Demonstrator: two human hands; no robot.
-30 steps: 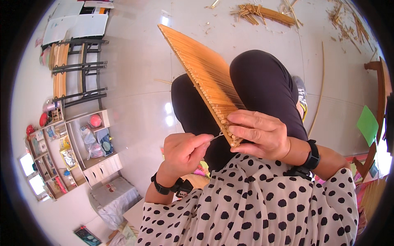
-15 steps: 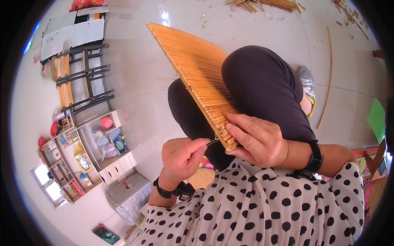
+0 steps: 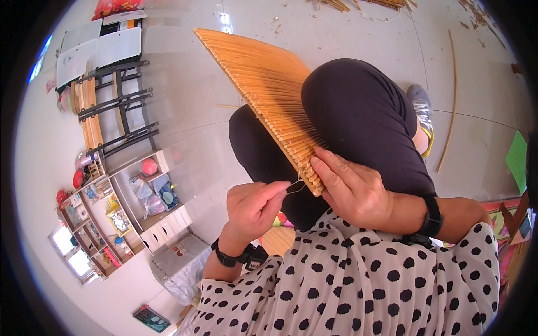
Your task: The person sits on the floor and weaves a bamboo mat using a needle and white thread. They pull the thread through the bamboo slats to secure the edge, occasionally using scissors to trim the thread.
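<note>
A stiff mat of golden stalks, laid side by side, leans across my dark-trousered knees. Its row of cut stalk ends slants from the far left down to the near corner. My right hand grips that near corner, fingers on top and the thumb hidden beneath. Just left of the corner, my left hand is closed in a pinch on a thin pale strand. The strand curves from my fingertips to the stalk ends; whether it is thread or wire I cannot tell.
A long single stalk lies on the tiled floor at right, with stalk bundles and scraps at the far edge. Folding tables and an open shelf unit stand at left. A green sheet is at far right.
My left hand has shifted slightly right and up, and the strand now shows as a longer curve. The mat's near corner has tilted up a little; my right hand keeps its grip.
</note>
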